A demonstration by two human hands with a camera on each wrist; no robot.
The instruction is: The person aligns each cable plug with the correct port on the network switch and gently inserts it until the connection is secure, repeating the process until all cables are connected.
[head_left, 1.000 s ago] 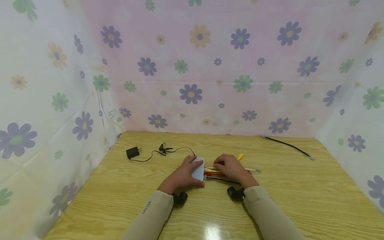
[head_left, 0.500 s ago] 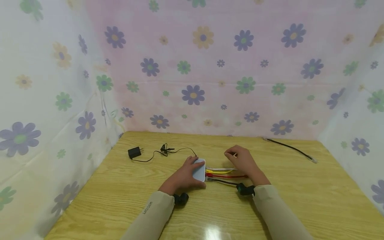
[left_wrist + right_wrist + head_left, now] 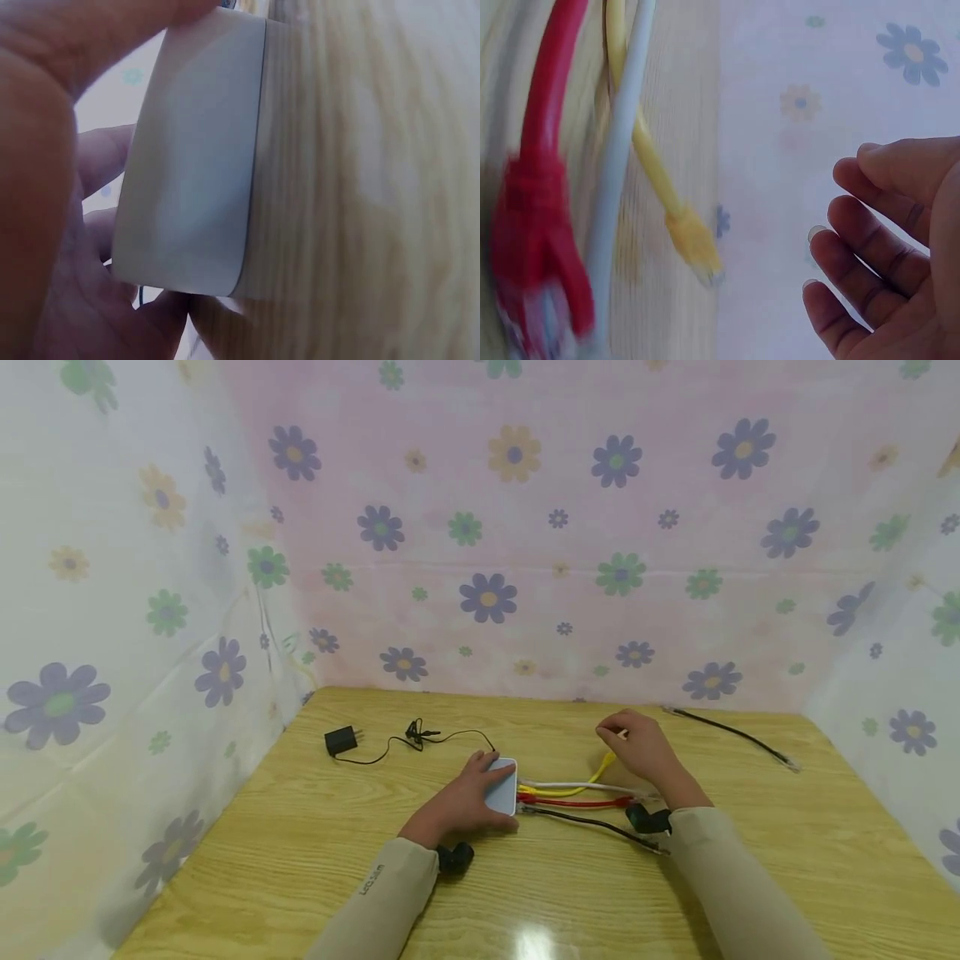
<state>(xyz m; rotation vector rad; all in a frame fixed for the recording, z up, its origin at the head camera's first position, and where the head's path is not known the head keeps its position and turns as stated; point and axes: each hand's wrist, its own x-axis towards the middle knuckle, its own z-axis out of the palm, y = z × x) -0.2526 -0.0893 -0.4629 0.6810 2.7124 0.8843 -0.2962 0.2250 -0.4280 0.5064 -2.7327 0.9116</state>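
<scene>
A small white network switch point(image 3: 501, 793) lies on the table, and my left hand point(image 3: 457, 797) grips it by its sides with thumb and fingers. Out of its right side run a white network cable point(image 3: 573, 785), a yellow one point(image 3: 592, 782), a red one point(image 3: 581, 804) and a black one point(image 3: 581, 819). Their outer ends lie loose. My right hand point(image 3: 647, 753) is raised beyond these ends, nearest the yellow plug. In the right wrist view its fingers are loosely bent, the thumb touches the index fingertip, and nothing is held.
A black power adapter point(image 3: 341, 740) lies at the left. Its thin cord point(image 3: 414, 734) runs, partly bundled, to the switch. A separate black network cable point(image 3: 731, 735) lies at the back right. Flowered cloth point(image 3: 487, 527) encloses the table point(image 3: 300, 860) at the back and sides.
My right hand has moved right and away from the switch, uncovering the cables, whose outer ends now show. My left hand has stayed on the switch. The head view has shifted slightly.
</scene>
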